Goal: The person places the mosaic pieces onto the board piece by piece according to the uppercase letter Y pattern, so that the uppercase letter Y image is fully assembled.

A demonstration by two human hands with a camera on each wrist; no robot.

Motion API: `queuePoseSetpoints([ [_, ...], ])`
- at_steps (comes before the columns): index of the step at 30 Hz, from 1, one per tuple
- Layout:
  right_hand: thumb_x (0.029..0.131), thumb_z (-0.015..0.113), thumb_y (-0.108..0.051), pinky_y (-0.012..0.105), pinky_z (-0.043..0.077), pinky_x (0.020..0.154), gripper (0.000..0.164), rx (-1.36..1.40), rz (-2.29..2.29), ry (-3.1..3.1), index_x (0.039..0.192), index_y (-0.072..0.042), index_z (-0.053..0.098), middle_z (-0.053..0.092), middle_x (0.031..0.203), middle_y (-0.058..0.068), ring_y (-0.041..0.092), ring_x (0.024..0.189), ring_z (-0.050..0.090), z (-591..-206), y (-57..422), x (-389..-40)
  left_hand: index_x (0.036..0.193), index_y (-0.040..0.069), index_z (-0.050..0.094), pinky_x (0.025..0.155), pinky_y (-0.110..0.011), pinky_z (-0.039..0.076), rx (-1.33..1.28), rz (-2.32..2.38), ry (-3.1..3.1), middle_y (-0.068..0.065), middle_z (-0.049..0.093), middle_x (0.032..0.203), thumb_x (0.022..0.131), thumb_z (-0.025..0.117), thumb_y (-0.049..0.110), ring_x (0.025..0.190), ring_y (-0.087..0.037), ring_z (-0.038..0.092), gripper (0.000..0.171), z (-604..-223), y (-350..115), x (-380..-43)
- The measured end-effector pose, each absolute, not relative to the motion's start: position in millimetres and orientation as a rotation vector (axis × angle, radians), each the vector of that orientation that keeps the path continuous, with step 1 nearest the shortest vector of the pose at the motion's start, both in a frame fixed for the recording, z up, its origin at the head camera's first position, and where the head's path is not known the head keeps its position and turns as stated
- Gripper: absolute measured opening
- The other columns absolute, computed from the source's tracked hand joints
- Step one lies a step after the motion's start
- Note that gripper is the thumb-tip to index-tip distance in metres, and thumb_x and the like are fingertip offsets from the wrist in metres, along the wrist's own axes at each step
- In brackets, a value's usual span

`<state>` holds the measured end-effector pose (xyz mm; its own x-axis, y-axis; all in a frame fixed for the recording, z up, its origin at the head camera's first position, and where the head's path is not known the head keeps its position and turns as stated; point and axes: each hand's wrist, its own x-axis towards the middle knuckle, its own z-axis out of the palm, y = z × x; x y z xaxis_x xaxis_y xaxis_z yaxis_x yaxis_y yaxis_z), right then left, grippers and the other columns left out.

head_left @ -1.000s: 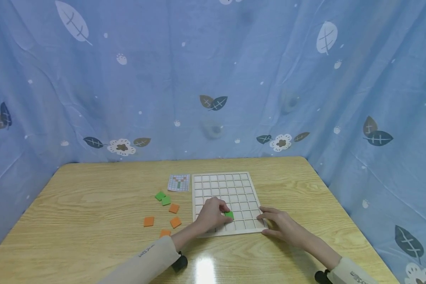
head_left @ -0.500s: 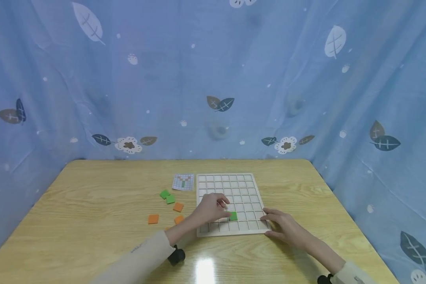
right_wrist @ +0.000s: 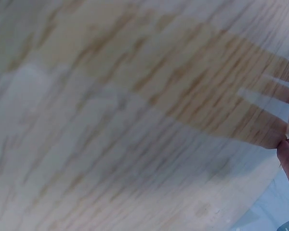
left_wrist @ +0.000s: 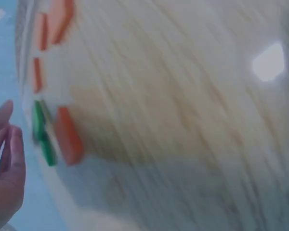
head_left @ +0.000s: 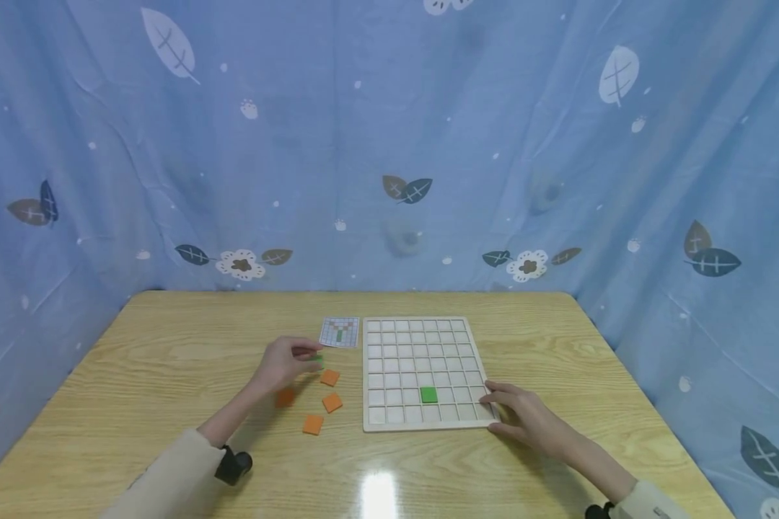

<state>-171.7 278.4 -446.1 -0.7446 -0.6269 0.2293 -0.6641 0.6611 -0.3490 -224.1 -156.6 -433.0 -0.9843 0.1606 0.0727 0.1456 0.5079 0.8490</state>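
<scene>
My left hand (head_left: 288,362) is over the green tiles at the left of the table, thumb and fingers reaching toward them. In the left wrist view two green tiles (left_wrist: 38,121) lie just beyond the fingertips, with a gap showing; the hand partly covers them in the head view. A white grid board (head_left: 407,364) lies flat in the middle, with one green tile (head_left: 428,395) sitting in a cell of its second row from the front. My right hand (head_left: 529,418) rests at the board's front right corner, fingertips over the right edge and thumb against the corner.
Several orange tiles (head_left: 332,402) lie loose between the left forearm and the board. A small printed card (head_left: 340,332) with an orange and green Y pattern on a grid lies at the board's back left. A blue curtain (head_left: 337,144) hangs behind the wooden table (head_left: 526,331).
My left hand has let go of the green tile in the board's cell and moved left to the loose green tiles. My right hand stays at the board's corner. The head view has shifted slightly.
</scene>
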Motion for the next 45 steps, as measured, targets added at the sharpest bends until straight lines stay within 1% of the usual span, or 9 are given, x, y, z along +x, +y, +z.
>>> queuePoseSetpoints([
  [3, 0.084, 0.074, -0.020, 0.054, 0.048, 0.088, 0.035, 1.080, 0.645, -2.799, 0.115, -0.004, 0.066, 0.055, 0.127, 0.028, 0.044, 0.113, 0.055, -444.5, 278.9, -172.0, 0.110, -0.006, 0.068, 0.084, -0.039, 0.055, 0.254, 1.450, 2.770, -0.023, 0.064, 0.115, 0.080, 0.075, 0.000, 0.104, -0.035, 0.063, 0.031, -437.3, -160.7, -226.1],
  [6, 0.085, 0.074, -0.020, 0.054, 0.048, 0.088, 0.035, 1.084, 0.637, -2.802, 0.115, -0.004, 0.065, 0.055, 0.127, 0.028, 0.044, 0.113, 0.055, -443.3, 278.9, -172.3, 0.106, -0.007, 0.070, 0.077, -0.038, 0.055, 0.311, 1.323, 2.876, -0.020, 0.066, 0.106, 0.076, 0.078, 0.000, 0.091, -0.030, 0.065, 0.032, -443.0, -161.0, -229.5],
  [10, 0.084, 0.074, -0.019, 0.055, 0.048, 0.088, 0.035, 1.088, 0.622, -2.794, 0.114, -0.003, 0.066, 0.055, 0.126, 0.029, 0.044, 0.113, 0.055, -442.7, 277.7, -171.8, 0.097, -0.006, 0.072, 0.066, -0.033, 0.052, 0.399, 1.156, 2.986, -0.013, 0.066, 0.092, 0.074, 0.079, 0.000, 0.077, -0.020, 0.059, 0.025, -447.2, -159.8, -233.1],
  [12, 0.084, 0.074, -0.019, 0.055, 0.048, 0.088, 0.035, 1.082, 0.624, -2.791, 0.114, -0.003, 0.066, 0.055, 0.126, 0.028, 0.044, 0.113, 0.056, -443.5, 277.2, -171.0, 0.096, -0.006, 0.072, 0.066, -0.033, 0.053, 0.416, 1.126, 2.988, -0.012, 0.066, 0.091, 0.075, 0.079, 0.000, 0.077, -0.020, 0.060, 0.023, -446.0, -159.3, -233.2],
  [17, 0.084, 0.075, -0.021, 0.055, 0.048, 0.089, 0.034, 1.064, 0.631, -2.786, 0.113, -0.005, 0.066, 0.056, 0.126, 0.026, 0.043, 0.112, 0.056, -447.7, 277.3, -167.3, 0.100, -0.006, 0.071, 0.069, -0.034, 0.055, 0.438, 1.174, 2.936, -0.014, 0.069, 0.092, 0.078, 0.076, 0.001, 0.079, -0.021, 0.064, 0.024, -441.4, -159.1, -229.6],
  [23, 0.085, 0.073, -0.022, 0.053, 0.049, 0.087, 0.034, 1.075, 0.629, -2.777, 0.113, -0.005, 0.066, 0.056, 0.127, 0.027, 0.043, 0.112, 0.056, -448.7, 278.9, -165.2, 0.099, -0.002, 0.073, 0.070, -0.030, 0.057, 0.427, 1.296, 2.910, -0.014, 0.071, 0.095, 0.077, 0.079, 0.006, 0.081, -0.021, 0.068, 0.024, -434.7, -148.9, -224.4],
  [29, 0.086, 0.073, -0.022, 0.053, 0.048, 0.089, 0.034, 1.083, 0.615, -2.769, 0.114, -0.005, 0.066, 0.056, 0.126, 0.027, 0.043, 0.112, 0.056, -447.5, 278.4, -169.1, 0.100, 0.002, 0.075, 0.072, -0.025, 0.056, 0.488, 1.402, 2.812, -0.013, 0.070, 0.100, 0.078, 0.079, 0.008, 0.086, -0.022, 0.069, 0.023, -428.3, -126.9, -223.5],
  [37, 0.087, 0.071, -0.025, 0.054, 0.048, 0.089, 0.035, 1.069, 0.630, -2.809, 0.115, -0.004, 0.066, 0.055, 0.128, 0.027, 0.043, 0.113, 0.055, -446.8, 278.7, -169.6, 0.098, 0.001, 0.075, 0.069, -0.021, 0.055, 0.713, 1.473, 2.665, -0.012, 0.072, 0.096, 0.077, 0.079, 0.008, 0.082, -0.018, 0.069, 0.022, -423.7, -89.1, -222.5],
  [45, 0.085, 0.074, -0.019, 0.053, 0.047, 0.091, 0.035, 1.046, 0.621, -2.821, 0.115, -0.004, 0.066, 0.055, 0.127, 0.027, 0.041, 0.114, 0.055, -447.6, 277.4, -170.9, 0.095, 0.002, 0.075, 0.067, -0.019, 0.054, 0.745, 1.482, 2.580, -0.010, 0.072, 0.093, 0.077, 0.079, 0.005, 0.078, -0.014, 0.068, 0.019, -427.2, -48.0, -223.9],
])
